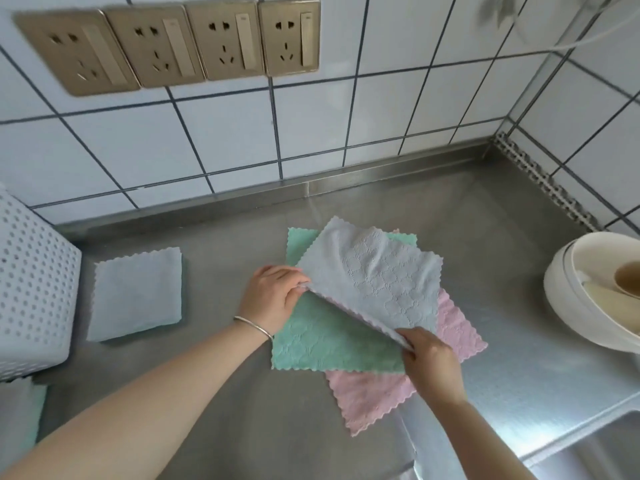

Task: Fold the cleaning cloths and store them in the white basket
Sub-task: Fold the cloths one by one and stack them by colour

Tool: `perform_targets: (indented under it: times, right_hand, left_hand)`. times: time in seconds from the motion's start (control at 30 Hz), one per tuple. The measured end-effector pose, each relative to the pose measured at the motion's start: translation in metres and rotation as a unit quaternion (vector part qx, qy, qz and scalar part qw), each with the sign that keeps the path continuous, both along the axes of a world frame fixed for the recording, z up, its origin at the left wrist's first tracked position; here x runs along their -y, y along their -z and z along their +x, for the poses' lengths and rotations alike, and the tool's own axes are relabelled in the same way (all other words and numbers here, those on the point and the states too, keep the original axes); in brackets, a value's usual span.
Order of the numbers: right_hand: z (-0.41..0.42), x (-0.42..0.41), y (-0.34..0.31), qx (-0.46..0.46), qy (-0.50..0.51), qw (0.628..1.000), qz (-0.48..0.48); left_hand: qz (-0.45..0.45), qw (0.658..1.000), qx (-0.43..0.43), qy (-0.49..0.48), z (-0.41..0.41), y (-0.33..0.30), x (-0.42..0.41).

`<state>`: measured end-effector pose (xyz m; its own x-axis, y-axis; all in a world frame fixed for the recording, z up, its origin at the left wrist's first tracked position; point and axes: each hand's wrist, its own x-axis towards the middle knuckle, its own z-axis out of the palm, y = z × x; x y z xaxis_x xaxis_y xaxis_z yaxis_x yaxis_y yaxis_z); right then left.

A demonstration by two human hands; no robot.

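At the left edge stands the white perforated plastic basket (33, 289), beside a folded pale blue cloth (136, 294) on the steel tabletop (502, 341). At centre, the left hand (273, 296) pinches one corner of the pale grey scalloped microfibre cloth (374, 275); the right hand (429, 362) pinches the next corner lower right. Its held edge runs diagonally, lifted over the green cloth (329, 337) and pink cloth (374, 396). No writing is legible.
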<state>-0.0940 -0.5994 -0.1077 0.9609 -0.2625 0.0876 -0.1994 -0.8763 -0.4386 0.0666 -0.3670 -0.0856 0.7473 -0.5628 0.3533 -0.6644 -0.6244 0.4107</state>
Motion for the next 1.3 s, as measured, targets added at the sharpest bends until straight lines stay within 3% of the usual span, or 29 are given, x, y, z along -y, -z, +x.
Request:
perform_targets:
  times: [0.13, 0.27, 0.43, 0.67, 0.87, 1.03, 1.2, 1.3]
  right_hand:
    - [0.015, 0.021, -0.085, 0.078, 0.107, 0.983, 0.126]
    - [0.033, 0.017, -0.149, 0.12, 0.098, 0.954, 0.255]
    - [0.065, -0.04, -0.186, 0.122, 0.095, 0.893, 0.423]
    - [0.106, -0.125, -0.173, 0.038, 0.069, 0.92, 0.384]
    - [0.086, -0.169, -0.175, 0.01, -0.005, 0.915, 0.402]
    - [0.038, -0.18, -0.119, -0.108, -0.034, 0.9, 0.421]
    - [-0.017, -0.189, -0.037, -0.277, 0.007, 0.869, 0.41]
    - [-0.04, -0.191, -0.014, -0.354, 0.036, 0.854, 0.379]
  left_hand:
    - [-0.094, 0.994, 0.05, -0.022, 0.013, -0.072, -0.012]
    - [-0.229, 0.969, -0.036, -0.09, 0.013, -0.13, -0.051]
    - [-0.299, 0.937, -0.1, -0.153, 0.012, -0.169, -0.122]
    - [-0.232, 0.925, -0.235, -0.188, 0.007, -0.169, -0.234]
    - [-0.292, 0.903, -0.268, -0.163, -0.056, -0.18, -0.297]
    - [-0.278, 0.863, -0.379, -0.186, -0.127, -0.119, -0.327]
    - [-0.157, 0.809, -0.52, -0.225, -0.182, -0.028, -0.343]
    - [-0.114, 0.798, -0.539, -0.243, -0.205, 0.006, -0.346]
